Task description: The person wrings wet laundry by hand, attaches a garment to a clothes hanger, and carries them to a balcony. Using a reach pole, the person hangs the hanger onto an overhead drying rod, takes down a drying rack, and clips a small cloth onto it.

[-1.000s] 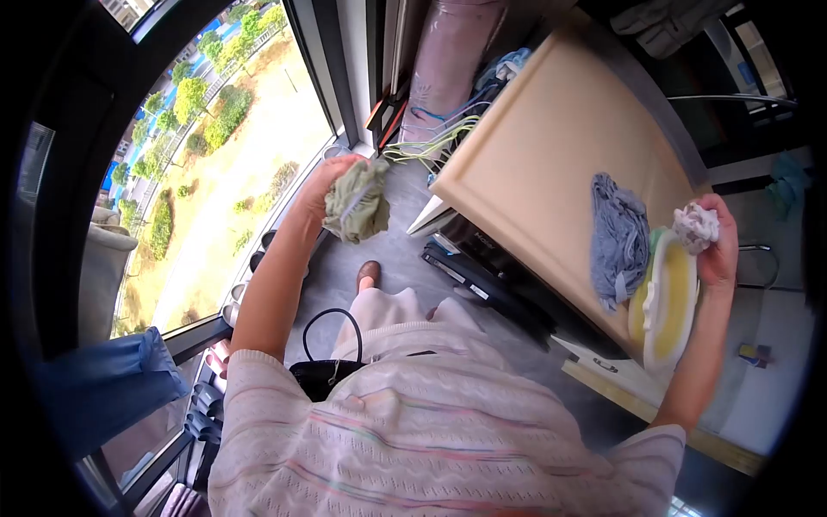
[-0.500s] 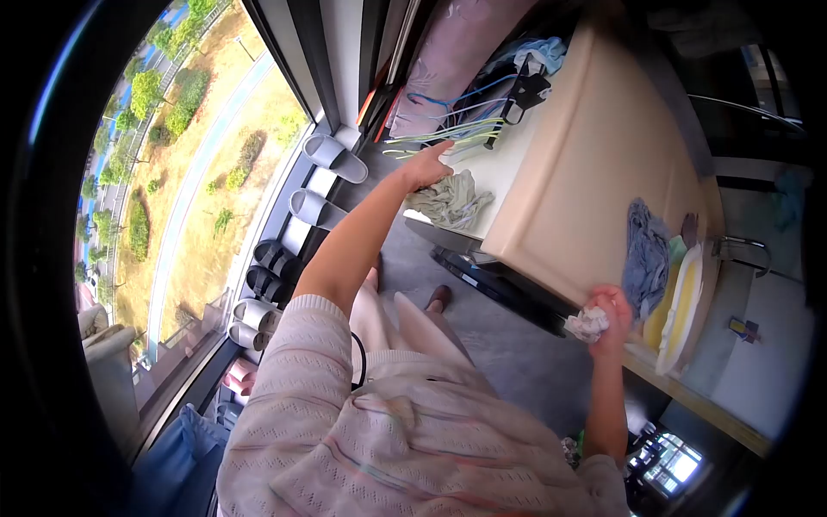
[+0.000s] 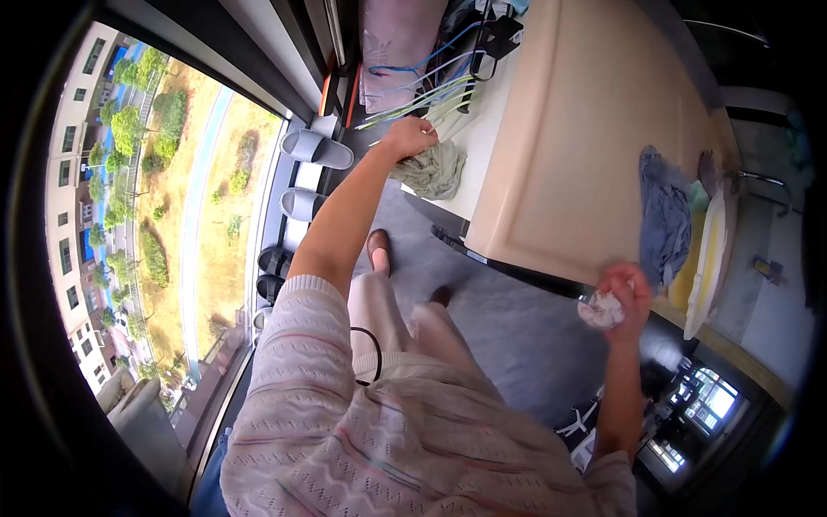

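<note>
Beige top (image 3: 577,164), grey floor (image 3: 517,349) (right fingers (image 3: 622,274) around cloth (image 3: 601,312), left fingers (image 3: 425,131) of unclear grip)

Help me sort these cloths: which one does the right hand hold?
The crumpled whitish cloth; the green cloth is at the left hand, and the blue-grey cloth lies on the beige top.

- I identify a pale green cloth (image 3: 439,175): thin, creased, gathered in a loose heap. It lies on the white surface (image 3: 484,155), its upper edge at the left hand (image 3: 411,138); I cannot confirm a grip.
- I identify a smaller white-and-pink cloth (image 3: 600,311): bunched into a ball, slightly blurred, held in the fingers of the right hand (image 3: 627,297).
</note>
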`<state>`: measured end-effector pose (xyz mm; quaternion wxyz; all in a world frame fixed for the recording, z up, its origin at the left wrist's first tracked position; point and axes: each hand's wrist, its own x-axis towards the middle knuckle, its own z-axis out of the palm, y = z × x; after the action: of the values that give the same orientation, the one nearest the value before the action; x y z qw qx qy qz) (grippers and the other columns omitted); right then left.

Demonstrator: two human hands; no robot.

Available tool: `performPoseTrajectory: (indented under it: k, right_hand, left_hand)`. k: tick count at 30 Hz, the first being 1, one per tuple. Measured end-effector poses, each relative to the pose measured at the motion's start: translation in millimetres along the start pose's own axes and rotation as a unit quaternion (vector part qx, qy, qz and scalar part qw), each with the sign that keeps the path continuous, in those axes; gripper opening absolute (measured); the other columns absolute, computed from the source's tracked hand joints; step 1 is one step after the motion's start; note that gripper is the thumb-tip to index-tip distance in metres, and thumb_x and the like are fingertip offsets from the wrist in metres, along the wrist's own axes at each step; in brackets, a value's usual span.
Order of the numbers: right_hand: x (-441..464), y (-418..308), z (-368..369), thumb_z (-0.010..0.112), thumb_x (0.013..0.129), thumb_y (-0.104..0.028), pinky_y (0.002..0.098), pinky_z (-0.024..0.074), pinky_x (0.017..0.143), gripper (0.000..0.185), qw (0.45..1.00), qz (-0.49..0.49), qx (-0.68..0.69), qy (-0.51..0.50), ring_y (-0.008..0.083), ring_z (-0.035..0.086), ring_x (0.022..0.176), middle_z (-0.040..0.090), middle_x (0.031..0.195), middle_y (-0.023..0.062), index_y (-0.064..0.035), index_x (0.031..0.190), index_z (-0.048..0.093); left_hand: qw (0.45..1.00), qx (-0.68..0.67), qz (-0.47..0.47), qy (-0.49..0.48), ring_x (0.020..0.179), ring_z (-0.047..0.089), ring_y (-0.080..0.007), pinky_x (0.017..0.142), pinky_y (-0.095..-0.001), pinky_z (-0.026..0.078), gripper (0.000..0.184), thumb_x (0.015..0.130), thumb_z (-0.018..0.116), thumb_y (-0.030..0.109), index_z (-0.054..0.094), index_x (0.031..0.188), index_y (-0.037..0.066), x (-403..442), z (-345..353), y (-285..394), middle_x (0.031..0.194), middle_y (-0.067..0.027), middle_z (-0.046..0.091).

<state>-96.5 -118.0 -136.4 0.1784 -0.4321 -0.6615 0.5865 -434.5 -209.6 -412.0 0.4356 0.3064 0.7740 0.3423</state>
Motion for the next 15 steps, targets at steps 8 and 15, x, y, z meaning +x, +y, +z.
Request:
performPoseTrajectory:
  k: [8,15]
  right_hand:
    - [3.8,-2.6,0.4,0.055,0.082,-0.009,0.0175,0.0369,0.049,0.009,0.997,-0.034,-0.061,-0.019,0.0041,0.048,0.054,0.053,0.062,0.0002,-0.0010,0.084,0.055]
    - [3.7,-3.4,2.5,0.056,0.080,-0.002,0.0157,0.0351,0.051,0.005,0.995,-0.071,-0.055,-0.046,0.0008,0.045,0.058,0.052,0.065,-0.0024,0.0009,0.084,0.055]
  left_hand:
    - [0.976,0.122,0.118,-0.136,0.055,0.046,-0.0106,0.055,-0.0278,0.041,0.025,0.075,0.060,0.030,0.063,0.082,0.006,-26.0,-29.3,38.2,0.062,-0.0067,0.056]
    - [0.908,0.326,0.205,-0.164,0.077,0.057,-0.0342,0.068,-0.0382,0.044,0.027,0.073,0.055,0.030,0.063,0.085,0.006,-66.2,-40.6,50.6,0.082,-0.0176,0.060]
